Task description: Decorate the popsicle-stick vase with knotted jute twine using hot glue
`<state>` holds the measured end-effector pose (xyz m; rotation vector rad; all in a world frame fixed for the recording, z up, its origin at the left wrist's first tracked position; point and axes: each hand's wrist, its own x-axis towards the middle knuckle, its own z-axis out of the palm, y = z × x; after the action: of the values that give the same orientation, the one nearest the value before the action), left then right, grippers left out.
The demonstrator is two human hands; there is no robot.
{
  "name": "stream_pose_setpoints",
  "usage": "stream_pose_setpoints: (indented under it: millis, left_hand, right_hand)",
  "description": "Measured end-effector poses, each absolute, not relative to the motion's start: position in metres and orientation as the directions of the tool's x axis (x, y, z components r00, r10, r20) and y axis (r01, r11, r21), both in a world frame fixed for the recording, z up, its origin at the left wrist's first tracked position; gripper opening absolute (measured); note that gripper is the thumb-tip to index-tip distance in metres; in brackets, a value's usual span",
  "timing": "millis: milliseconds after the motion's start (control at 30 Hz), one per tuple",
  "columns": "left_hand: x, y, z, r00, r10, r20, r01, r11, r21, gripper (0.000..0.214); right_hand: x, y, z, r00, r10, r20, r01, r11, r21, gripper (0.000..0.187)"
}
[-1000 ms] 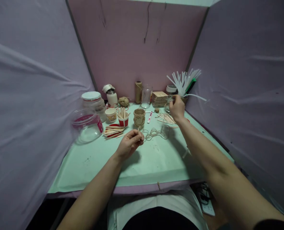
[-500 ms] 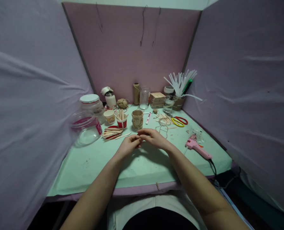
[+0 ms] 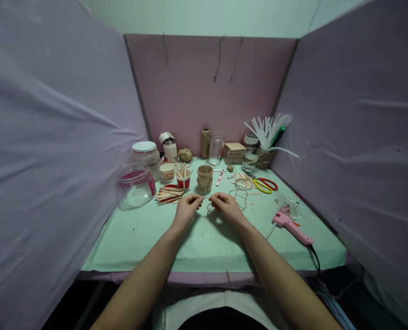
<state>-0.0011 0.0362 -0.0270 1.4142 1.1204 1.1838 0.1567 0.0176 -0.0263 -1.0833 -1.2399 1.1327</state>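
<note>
A thin piece of twine (image 3: 206,198) runs between the fingertips of both hands, just in front of a small jar wrapped in twine (image 3: 204,178). My left hand (image 3: 189,208) pinches one end of the stretch. On the other side my right hand (image 3: 226,206) pinches it too, with a loose loop hanging by its fingers. Beyond the right hand lies a tangle of loose twine (image 3: 240,185). Left of the jar stands a red cup of craft sticks (image 3: 183,181), with a pile of flat wooden sticks (image 3: 169,194) before it.
A pink glue gun (image 3: 293,227) with a cord lies at the right. Scissors (image 3: 266,185) with red and yellow handles rest behind it. Clear jars (image 3: 135,188) stand at the left. Along the back are a twine spool (image 3: 206,143), wooden squares (image 3: 234,152) and glue sticks (image 3: 266,130).
My hands have drawn apart from touching, and a short stretch of twine now shows between them. The whole view has shifted, with everything appearing lower and further right.
</note>
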Motion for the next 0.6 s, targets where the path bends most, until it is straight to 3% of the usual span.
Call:
stream_pose_setpoints:
  millis: [100, 167, 233, 300, 433, 533, 600]
  left_hand:
    - [-0.001, 0.033, -0.025, 0.034, 0.976, 0.217, 0.126, -0.22, 0.967, 0.025]
    - [-0.001, 0.029, -0.022, -0.043, 0.93, 0.364, 0.181, -0.351, 0.919, 0.025]
    - [-0.001, 0.023, -0.019, -0.055, 0.859, 0.51, 0.222, -0.487, 0.845, 0.022]
    - [-0.001, 0.02, -0.016, -0.04, 0.823, 0.567, 0.232, -0.544, 0.806, 0.016]
    - [0.0, 0.022, -0.019, -0.048, 0.907, 0.419, 0.175, -0.406, 0.897, 0.016]
    - [0.003, 0.027, -0.025, 0.097, 0.974, 0.203, -0.004, -0.203, 0.979, 0.027]
    - [0.004, 0.031, -0.028, 0.195, 0.971, 0.136, -0.08, -0.123, 0.989, 0.028]
  right_hand:
    - [0.153, 0.017, -0.027, 0.043, 0.998, 0.054, -0.156, 0.06, -0.986, 0.029]
    - [0.148, 0.018, -0.026, 0.078, 0.997, 0.005, -0.214, 0.021, -0.977, 0.029]
    - [0.143, 0.021, -0.025, 0.1, 0.995, -0.013, -0.253, 0.012, -0.967, 0.027]
    - [0.136, 0.026, -0.024, 0.119, 0.993, 0.006, -0.299, 0.042, -0.953, 0.024]
    - [0.119, 0.034, -0.031, 0.13, 0.989, 0.076, -0.373, 0.12, -0.92, 0.023]
    - [0.11, 0.036, -0.041, 0.061, 0.991, 0.118, -0.392, 0.133, -0.91, 0.027]
    - [0.111, 0.035, -0.047, 0.051, 0.982, 0.181, -0.294, 0.188, -0.937, 0.029]
